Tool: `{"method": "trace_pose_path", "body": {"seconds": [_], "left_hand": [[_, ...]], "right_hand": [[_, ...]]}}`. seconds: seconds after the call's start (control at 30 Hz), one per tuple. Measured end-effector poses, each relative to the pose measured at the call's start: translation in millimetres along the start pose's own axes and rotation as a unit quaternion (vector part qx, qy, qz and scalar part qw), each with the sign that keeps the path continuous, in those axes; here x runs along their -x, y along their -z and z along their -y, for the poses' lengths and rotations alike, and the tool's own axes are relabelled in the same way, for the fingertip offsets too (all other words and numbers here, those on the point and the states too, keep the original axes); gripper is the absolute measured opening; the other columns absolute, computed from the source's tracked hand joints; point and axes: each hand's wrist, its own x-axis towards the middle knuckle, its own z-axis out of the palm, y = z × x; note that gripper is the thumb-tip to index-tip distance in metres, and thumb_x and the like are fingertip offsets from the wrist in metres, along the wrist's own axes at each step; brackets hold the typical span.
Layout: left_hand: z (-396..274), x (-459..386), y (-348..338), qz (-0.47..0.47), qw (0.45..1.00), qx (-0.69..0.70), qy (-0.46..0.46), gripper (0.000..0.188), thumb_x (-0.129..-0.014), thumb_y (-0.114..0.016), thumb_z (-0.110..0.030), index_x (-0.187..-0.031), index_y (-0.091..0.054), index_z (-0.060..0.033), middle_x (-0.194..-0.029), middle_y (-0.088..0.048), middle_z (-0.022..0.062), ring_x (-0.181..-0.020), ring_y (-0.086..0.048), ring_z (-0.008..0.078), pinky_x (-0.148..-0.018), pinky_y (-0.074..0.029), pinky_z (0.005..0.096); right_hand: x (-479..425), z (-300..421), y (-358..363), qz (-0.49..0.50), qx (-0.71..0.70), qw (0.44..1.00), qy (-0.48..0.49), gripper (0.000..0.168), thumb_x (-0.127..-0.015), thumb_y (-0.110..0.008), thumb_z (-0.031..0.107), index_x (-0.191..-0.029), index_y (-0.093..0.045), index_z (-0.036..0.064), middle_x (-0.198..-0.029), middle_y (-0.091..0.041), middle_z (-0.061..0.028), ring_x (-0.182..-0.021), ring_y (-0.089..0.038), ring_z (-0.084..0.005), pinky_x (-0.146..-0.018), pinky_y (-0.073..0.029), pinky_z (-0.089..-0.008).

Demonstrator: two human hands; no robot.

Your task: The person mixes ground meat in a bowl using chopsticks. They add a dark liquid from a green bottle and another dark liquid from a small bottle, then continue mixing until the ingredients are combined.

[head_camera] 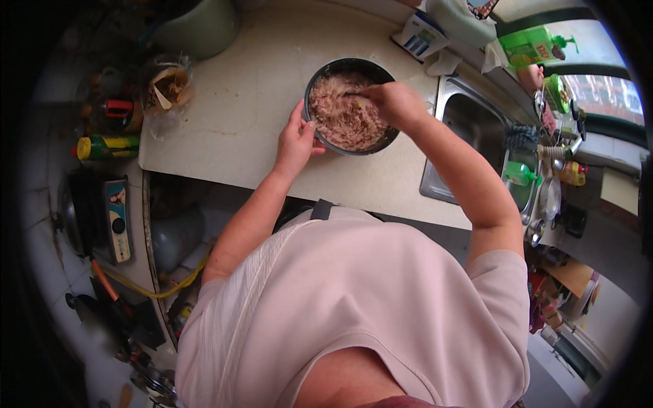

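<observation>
A round dark bowl (352, 152) stands on the countertop in front of me, full of pinkish minced meat mixture (344, 122). My left hand (298, 138) grips its left side, with the thumb at the rim and the other fingers against the outer wall. Over the right part of the bowl, my right hand (400, 104) is closed on a thin dark utensil (352, 93) that reaches into the meat. Blur hides what kind of utensil it is. Part of the bowl's right rim is covered by my right hand and wrist.
To the right is a steel sink (441, 173) under my right forearm. A plastic bag with brown contents (171, 89) lies on the countertop (240, 117) at left, near a large green pot (196, 30). A gas stove (118, 219) is farther left. A green pump bottle (530, 46) stands by the window.
</observation>
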Motion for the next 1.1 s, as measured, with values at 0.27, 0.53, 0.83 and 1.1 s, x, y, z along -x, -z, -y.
{"method": "trace_pose_path", "body": {"seconds": [0.27, 0.53, 0.83, 1.1], "left_hand": [[3, 3, 2, -0.014, 1.000, -0.001, -0.002, 0.054, -0.094, -0.045, -0.007, -0.144, -0.026, -0.0134, -0.089, -0.047, 0.0031, -0.063, -0.060, 0.0118, -0.051, -0.057, 0.0259], [-1, 3, 1, -0.021, 1.000, -0.007, 0.000, 0.053, -0.095, -0.045, -0.007, -0.144, -0.026, -0.0125, -0.088, -0.047, 0.0030, -0.062, -0.059, 0.0118, -0.052, -0.057, 0.0258], [1, 3, 0, -0.017, 1.000, -0.012, -0.003, 0.053, -0.094, -0.046, -0.007, -0.144, -0.026, -0.0114, -0.085, -0.048, 0.0029, -0.061, -0.059, 0.0116, -0.051, -0.056, 0.0260], [0, 3, 0, -0.011, 1.000, 0.000, 0.001, 0.053, -0.094, -0.045, -0.007, -0.144, -0.026, -0.0112, -0.085, -0.049, 0.0031, -0.062, -0.059, 0.0119, -0.051, -0.056, 0.0261]], "right_hand": [[31, 26, 10, 0.081, 0.067, 0.988, 0.114, 0.024, -0.072, -0.055, 0.005, -0.088, -0.070, 0.015, -0.084, -0.067, -0.0118, -0.084, -0.065, -0.0300, -0.072, -0.053, -0.0393], [42, -2, 18, 0.089, 0.143, 0.984, 0.065, 0.017, -0.077, -0.053, 0.007, -0.084, -0.068, 0.008, -0.085, -0.067, -0.0148, -0.083, -0.065, -0.0321, -0.069, -0.053, -0.0414], [17, -6, 26, 0.142, 0.181, 0.972, -0.038, 0.033, -0.078, -0.054, 0.011, -0.105, -0.068, 0.023, -0.092, -0.067, -0.0097, -0.090, -0.064, -0.0294, -0.074, -0.053, -0.0400], [26, -3, 9, 0.006, 0.016, 0.999, -0.039, 0.039, -0.078, -0.049, 0.006, -0.106, -0.068, 0.025, -0.090, -0.067, -0.0136, -0.091, -0.064, -0.0306, -0.078, -0.052, -0.0415]]}}
